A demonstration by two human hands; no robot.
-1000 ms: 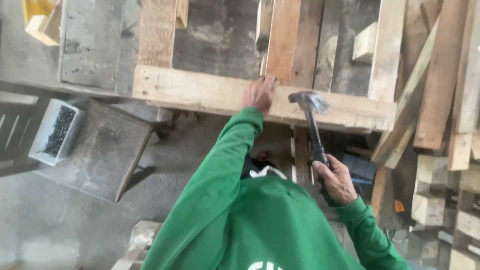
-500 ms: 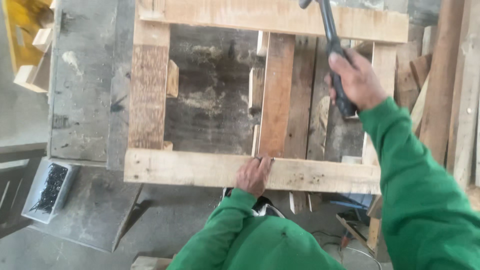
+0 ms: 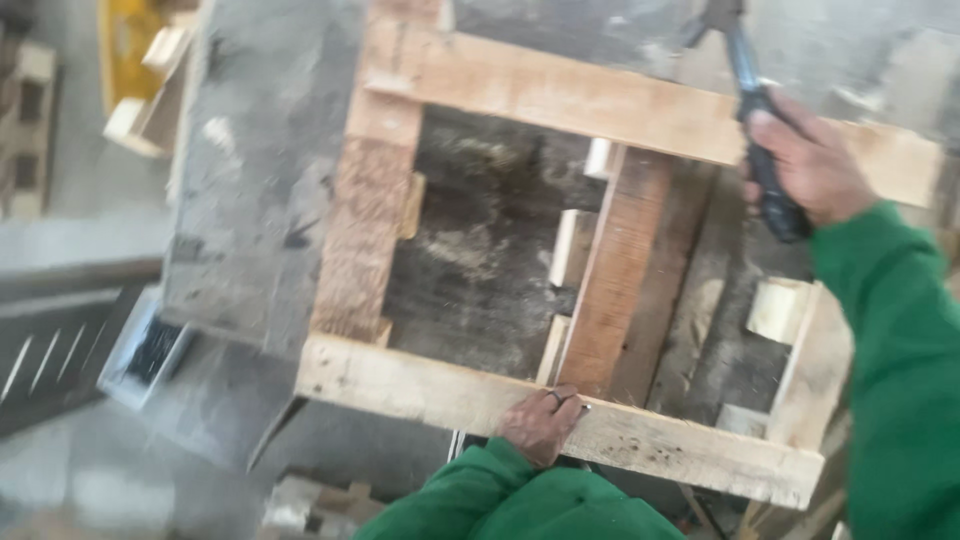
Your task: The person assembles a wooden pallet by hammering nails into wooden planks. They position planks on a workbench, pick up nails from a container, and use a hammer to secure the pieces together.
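The hammer (image 3: pixel 755 120) was cut off by the top edge, so its head showed only in part. The right hand (image 3: pixel 812 165) covered the middle of the handle. The contents of the small tray (image 3: pixel 148 347) at the left were too blurred to identify. The whole frame was motion-blurred.

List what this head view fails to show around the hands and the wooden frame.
- Hammer: its head is cut off by the top edge.
- Left hand: whether it pins a nail on the near plank is too blurred to tell.
- Small tray: dark contents too small and smeared.
- Right hand: its palm side is hidden.
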